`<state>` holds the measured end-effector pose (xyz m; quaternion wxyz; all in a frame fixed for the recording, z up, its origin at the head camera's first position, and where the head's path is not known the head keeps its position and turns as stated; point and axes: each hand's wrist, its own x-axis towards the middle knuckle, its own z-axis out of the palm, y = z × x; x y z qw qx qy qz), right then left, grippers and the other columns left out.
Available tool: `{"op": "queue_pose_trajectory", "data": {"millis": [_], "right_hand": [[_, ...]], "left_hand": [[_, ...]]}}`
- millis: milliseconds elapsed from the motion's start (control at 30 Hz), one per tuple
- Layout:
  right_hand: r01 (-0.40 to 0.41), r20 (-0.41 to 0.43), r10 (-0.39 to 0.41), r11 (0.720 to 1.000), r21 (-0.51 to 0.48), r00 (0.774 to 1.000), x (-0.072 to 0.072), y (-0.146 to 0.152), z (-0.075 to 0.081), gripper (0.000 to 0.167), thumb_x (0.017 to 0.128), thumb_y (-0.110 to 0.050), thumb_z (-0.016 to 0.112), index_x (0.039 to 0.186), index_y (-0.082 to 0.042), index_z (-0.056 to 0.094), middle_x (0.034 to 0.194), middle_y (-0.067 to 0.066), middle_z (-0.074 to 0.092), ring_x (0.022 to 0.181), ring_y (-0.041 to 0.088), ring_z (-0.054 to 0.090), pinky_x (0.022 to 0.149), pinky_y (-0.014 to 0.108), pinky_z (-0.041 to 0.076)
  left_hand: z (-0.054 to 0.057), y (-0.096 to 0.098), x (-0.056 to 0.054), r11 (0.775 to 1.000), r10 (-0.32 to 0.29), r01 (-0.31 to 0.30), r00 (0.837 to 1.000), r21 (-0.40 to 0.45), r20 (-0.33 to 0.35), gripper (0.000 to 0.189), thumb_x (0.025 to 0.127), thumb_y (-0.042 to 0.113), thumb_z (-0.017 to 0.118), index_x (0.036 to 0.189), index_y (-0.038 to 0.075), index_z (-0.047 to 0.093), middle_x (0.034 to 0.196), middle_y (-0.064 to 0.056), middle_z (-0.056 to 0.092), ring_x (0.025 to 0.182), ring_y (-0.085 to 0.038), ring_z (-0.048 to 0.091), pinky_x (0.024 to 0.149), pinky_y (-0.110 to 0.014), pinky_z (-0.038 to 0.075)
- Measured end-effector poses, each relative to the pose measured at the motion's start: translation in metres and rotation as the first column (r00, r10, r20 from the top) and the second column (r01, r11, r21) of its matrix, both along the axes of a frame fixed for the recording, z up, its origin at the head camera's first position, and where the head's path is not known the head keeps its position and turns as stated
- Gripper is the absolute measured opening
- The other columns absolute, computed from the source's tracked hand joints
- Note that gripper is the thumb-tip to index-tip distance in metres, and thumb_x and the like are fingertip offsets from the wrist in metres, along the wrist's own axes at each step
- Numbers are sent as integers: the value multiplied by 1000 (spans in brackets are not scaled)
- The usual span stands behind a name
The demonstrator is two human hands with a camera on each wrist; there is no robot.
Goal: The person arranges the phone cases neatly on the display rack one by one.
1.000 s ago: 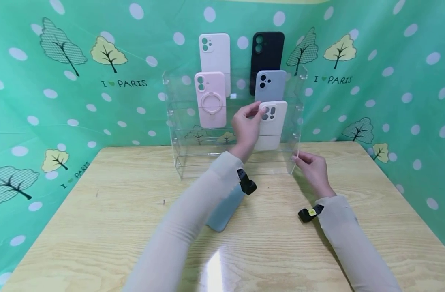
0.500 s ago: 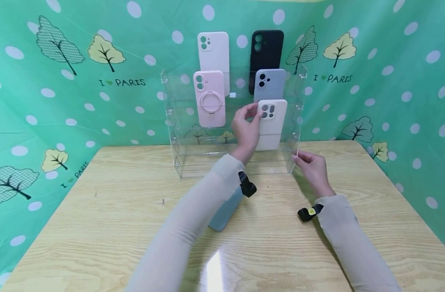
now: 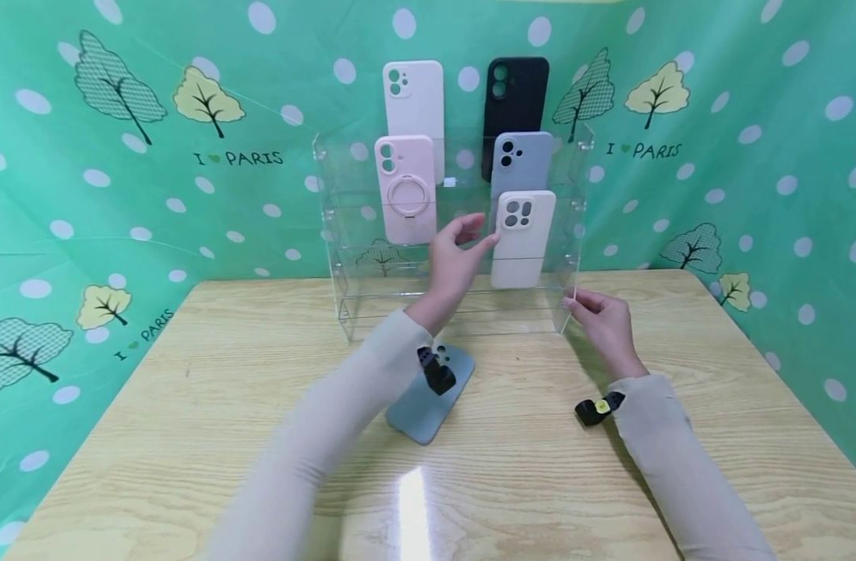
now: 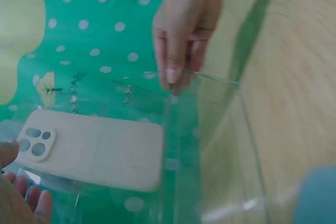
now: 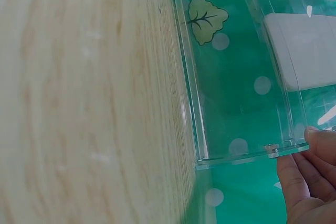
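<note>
A clear acrylic display stand holds several phone cases in tiers. Beside the cream phone case, which leans in the stand's lower right, my left hand has its thumb and fingers spread apart. Its thumb tip comes right at the case's left edge; the left wrist view shows the fingers with nothing between them. My right hand pinches the lower right side panel of the stand between thumb and fingers. On the table before the stand lies a grey-blue phone case, partly covered by the left wrist camera.
Higher in the stand are a white case, a black case, a pink case with a ring and a pale blue-grey case. Behind the wooden table hangs a green dotted cloth.
My left hand has let go of the cream phone case and moved left and slightly down. The case stays in the stand. My right hand keeps its hold on the side panel.
</note>
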<state>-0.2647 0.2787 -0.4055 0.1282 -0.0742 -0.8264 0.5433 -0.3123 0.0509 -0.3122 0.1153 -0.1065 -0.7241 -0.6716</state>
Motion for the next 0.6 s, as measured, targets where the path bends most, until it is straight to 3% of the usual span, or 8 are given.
{"op": "queue_pose_trajectory", "data": {"millis": [100, 267, 433, 600], "right_hand": [[4, 0, -4, 1000, 3, 1000, 0, 0, 1, 38, 92, -27, 62, 120, -1, 62, 113, 11, 66, 85, -5, 58, 73, 8, 51], [9, 3, -9, 1000, 9, 1000, 1, 1, 0, 38, 92, -27, 62, 120, -1, 62, 116, 15, 64, 85, -6, 58, 72, 7, 50], [-2, -11, 2, 1000, 15, 1000, 0, 1, -1, 39, 92, -27, 61, 121, 0, 62, 117, 17, 63, 85, -7, 57, 73, 7, 49], [-5, -23, 5, 1000, 8, 1000, 0, 0, -1, 38, 93, -25, 61, 120, 1, 62, 118, 18, 63, 84, -8, 57, 72, 6, 49]], "left_hand": [[-7, -14, 12, 993, -101, 104, 993, -51, 58, 42, 82, 17, 74, 121, 9, 60, 118, -2, 62, 109, -18, 57, 93, -22, 49], [-31, -36, 29, 958, -228, 254, 956, -135, 183, 47, 82, 23, 74, 125, 12, 58, 122, -3, 61, 112, -20, 56, 94, -26, 49], [-59, -59, 39, 927, -265, 327, 918, -186, 295, 52, 82, 23, 74, 129, 13, 55, 129, -6, 58, 119, -22, 52, 100, -34, 45], [-81, -81, 48, 913, -269, 365, 875, -182, 402, 57, 83, 22, 74, 133, 9, 51, 135, -10, 52, 127, -29, 44, 103, -40, 43]]}}
